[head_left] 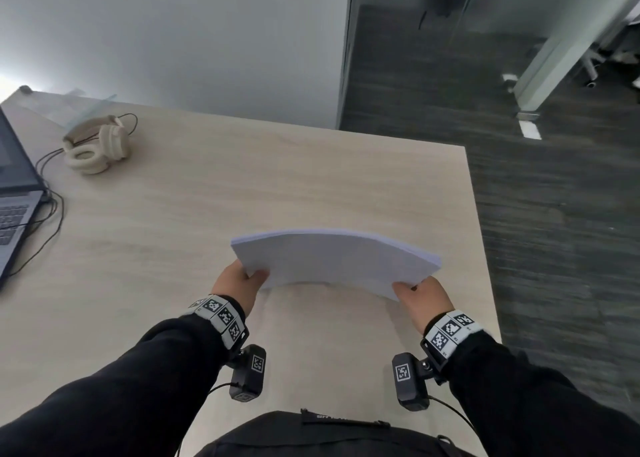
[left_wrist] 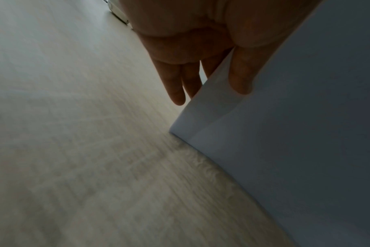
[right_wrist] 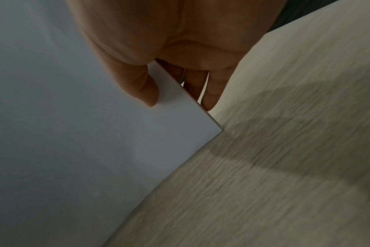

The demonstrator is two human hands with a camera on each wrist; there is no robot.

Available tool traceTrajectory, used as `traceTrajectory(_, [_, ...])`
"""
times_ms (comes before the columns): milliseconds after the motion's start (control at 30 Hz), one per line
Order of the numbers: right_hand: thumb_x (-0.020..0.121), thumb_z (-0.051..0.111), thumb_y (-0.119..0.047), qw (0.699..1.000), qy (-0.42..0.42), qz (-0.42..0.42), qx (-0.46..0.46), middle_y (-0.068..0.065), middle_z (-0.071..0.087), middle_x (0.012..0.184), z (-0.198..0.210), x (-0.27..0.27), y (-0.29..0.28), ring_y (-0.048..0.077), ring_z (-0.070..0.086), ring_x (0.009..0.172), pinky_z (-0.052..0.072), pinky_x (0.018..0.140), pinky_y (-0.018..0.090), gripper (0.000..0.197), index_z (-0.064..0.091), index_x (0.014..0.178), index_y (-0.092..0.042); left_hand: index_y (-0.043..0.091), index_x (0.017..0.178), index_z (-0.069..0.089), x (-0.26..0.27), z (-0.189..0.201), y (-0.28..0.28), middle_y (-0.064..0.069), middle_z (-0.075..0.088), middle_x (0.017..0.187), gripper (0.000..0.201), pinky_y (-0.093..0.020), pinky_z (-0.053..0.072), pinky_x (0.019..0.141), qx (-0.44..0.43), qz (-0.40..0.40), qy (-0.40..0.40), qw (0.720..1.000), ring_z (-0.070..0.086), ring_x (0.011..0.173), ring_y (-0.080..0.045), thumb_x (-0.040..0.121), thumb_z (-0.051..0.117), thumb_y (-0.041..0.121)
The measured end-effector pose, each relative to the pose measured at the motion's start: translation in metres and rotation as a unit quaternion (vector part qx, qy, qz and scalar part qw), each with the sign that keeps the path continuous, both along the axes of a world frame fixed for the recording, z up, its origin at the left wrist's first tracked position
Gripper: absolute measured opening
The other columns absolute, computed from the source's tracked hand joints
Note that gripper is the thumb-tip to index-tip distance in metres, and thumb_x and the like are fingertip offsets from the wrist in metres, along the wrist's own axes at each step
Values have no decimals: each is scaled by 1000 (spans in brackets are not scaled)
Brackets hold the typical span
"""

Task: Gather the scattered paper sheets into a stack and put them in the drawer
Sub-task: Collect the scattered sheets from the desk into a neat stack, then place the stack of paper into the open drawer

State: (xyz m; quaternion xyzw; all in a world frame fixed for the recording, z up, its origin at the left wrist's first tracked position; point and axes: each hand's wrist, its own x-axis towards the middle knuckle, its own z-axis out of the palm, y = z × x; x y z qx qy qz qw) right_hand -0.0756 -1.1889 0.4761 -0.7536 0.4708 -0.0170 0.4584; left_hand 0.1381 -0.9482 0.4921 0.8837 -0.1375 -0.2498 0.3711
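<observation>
Desk (head_left: 242,186) bears headphones (head_left: 95,145), laptop (head_left: 15,186); both hands hold paper stack (head_left: 332,259).

White paper (head_left: 334,261) over a pale wood-grain desk (head_left: 242,186), cream headphones (head_left: 97,145), a grey laptop (head_left: 15,193), black sleeves (head_left: 138,387), black-and-white checkered wristbands (head_left: 221,314), dark grey floor (head_left: 536,214).

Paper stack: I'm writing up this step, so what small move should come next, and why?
Probably carry the paper stack off the desk toward the drawer, unseen here. The left hand and right hand already grip its near corners, and no loose sheets show.
</observation>
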Motion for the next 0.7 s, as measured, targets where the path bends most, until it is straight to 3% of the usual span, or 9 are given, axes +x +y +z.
traceTrajectory(67, [85, 57, -9, 1000, 9, 1, 3, -8, 36, 40, -2, 3, 2, 16, 35, 44, 26, 48, 25, 38, 39, 53, -19, 10, 106, 65, -2, -4, 4, -5, 65, 96, 16, -31, 41, 79, 19, -14, 10, 1000, 60, 94, -25, 95, 60, 20])
traceTrajectory(133, [86, 58, -10, 1000, 18, 2, 4, -7, 42, 41, -4, 4, 2, 16, 41, 47, 28, 48, 25, 34, 44, 55, -16, 8, 110, 65, -4, -6, 6, -7, 66, 99, 21, -30, 41, 79, 37, -25, 20, 999, 60, 94, -26, 95, 59, 22])
traceTrajectory(200, [87, 58, -12, 1000, 8, 5, -6, -2, 52, 54, -5, 6, 4, 22, 50, 58, 33, 52, 26, 21, 54, 67, -9, 10, 110, 66, -5, -6, 10, -8, 68, 103, 20, -31, 42, 80, 39, -29, 20, 999, 61, 96, -27, 95, 58, 21])
traceTrajectory(267, [88, 56, -13, 1000, -10, 4, -4, 0, 61, 71, -3, 11, 12, 22, 56, 72, 39, 60, 27, 5, 61, 86, -11, 12, 111, 64, -3, -5, 20, -7, 69, 105, 20, -33, 46, 83, 35, -28, 20, 999, 62, 98, -27, 94, 58, 20])
traceTrajectory(367, [89, 53, -13, 999, -41, 6, 34, -4, 68, 97, 4, 27, 37, 17, 62, 90, 44, 76, 27, 21, 59, 108, -19, 15, 111, 63, 1, -2, 47, -7, 69, 104, 19, -34, 48, 85, 25, -1, 34, 999, 63, 97, -27, 94, 56, 17])
traceTrajectory(500, [89, 48, -9, 996, -62, 33, 63, -3, 68, 93, 15, 59, 88, 19, 64, 84, 48, 64, 24, 19, 56, 104, -18, 20, 106, 61, 10, -4, 102, -3, 69, 98, 14, -34, 50, 83, -2, 82, 85, 993, 64, 91, -24, 93, 55, 20])
traceTrajectory(600, [89, 46, -10, 993, -44, 67, 88, 1, 64, 90, 18, 84, 133, 24, 63, 76, 56, 50, 34, 20, 54, 105, -19, 26, 95, 61, 20, -12, 152, -1, 71, 96, 17, -44, 55, 85, -30, 139, 122, 982, 67, 88, -24, 81, 56, 34])
traceTrajectory(700, [89, 45, -12, 990, -14, 92, 105, 1, 63, 94, 17, 105, 179, 25, 65, 78, 58, 48, 42, 22, 52, 108, -21, 29, 94, 62, 28, -23, 204, 3, 71, 95, 25, -45, 54, 88, -44, 162, 136, 976, 68, 91, -23, 73, 54, 41])
